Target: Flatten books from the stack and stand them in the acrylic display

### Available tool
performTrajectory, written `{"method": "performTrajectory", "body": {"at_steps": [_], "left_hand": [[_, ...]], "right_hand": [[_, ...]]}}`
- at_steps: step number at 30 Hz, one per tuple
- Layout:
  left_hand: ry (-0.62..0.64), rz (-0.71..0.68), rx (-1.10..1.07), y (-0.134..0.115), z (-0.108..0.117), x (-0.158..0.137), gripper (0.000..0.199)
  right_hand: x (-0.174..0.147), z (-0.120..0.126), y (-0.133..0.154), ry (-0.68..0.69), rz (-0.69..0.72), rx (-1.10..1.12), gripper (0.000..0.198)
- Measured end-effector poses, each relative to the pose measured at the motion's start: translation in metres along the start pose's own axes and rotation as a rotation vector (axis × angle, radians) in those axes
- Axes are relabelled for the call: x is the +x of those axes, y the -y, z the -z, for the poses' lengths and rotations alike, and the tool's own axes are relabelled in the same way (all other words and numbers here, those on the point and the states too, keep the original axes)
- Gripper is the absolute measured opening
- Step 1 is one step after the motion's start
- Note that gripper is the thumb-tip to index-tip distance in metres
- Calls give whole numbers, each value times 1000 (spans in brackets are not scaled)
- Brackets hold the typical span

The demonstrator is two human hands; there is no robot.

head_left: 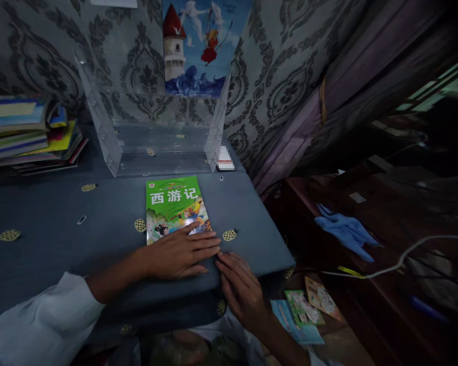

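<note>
A green picture book (175,206) with large white Chinese characters and cartoon figures lies face up on the blue-grey tablecloth (110,218). My left hand (179,251) rests flat across the book's lower edge, its fingers stretched out to the right and covering part of the cover. At the table's front edge, my right hand (242,287) lies with fingers extended, its fingertips close to those of the left hand. Nothing shows in either hand. Behind the book stands a clear plastic rack (160,162) with upright side panels.
A stack of books (19,129) stands at the left. Books (305,307) lie on the floor below the table's right edge. A brown cabinet (309,203) on the right carries a blue cloth (345,229), and a white cable (400,262) crosses there. A poster (196,51) hangs behind the rack.
</note>
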State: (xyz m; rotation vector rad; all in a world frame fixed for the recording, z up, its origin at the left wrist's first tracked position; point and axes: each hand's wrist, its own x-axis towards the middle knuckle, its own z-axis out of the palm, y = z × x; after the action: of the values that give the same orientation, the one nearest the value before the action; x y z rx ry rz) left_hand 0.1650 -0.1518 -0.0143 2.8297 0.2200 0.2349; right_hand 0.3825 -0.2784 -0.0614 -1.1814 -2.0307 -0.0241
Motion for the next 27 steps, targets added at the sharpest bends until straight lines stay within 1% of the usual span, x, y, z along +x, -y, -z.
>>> {"method": "performTrajectory", "body": {"at_steps": [5, 15, 19, 22, 24, 27], "left_hand": [[20, -4, 9, -1, 1, 0, 52], [10, 14, 14, -1, -2, 0, 48], [-11, 8, 25, -1, -2, 0, 47], [-38, -3, 44, -1, -2, 1, 46], [-53, -10, 57, -1, -2, 1, 44], [-66, -11, 75, -1, -3, 2, 39]], "right_hand": [[-2, 2, -1, 2, -37, 46, 47], [1, 2, 2, -29, -45, 80, 44], [4, 4, 1, -64, -100, 122, 41], [15, 8, -4, -89, -160, 181, 38], [31, 9, -10, -19, -173, 223, 36], [63, 5, -22, 207, -112, 263, 39]]}}
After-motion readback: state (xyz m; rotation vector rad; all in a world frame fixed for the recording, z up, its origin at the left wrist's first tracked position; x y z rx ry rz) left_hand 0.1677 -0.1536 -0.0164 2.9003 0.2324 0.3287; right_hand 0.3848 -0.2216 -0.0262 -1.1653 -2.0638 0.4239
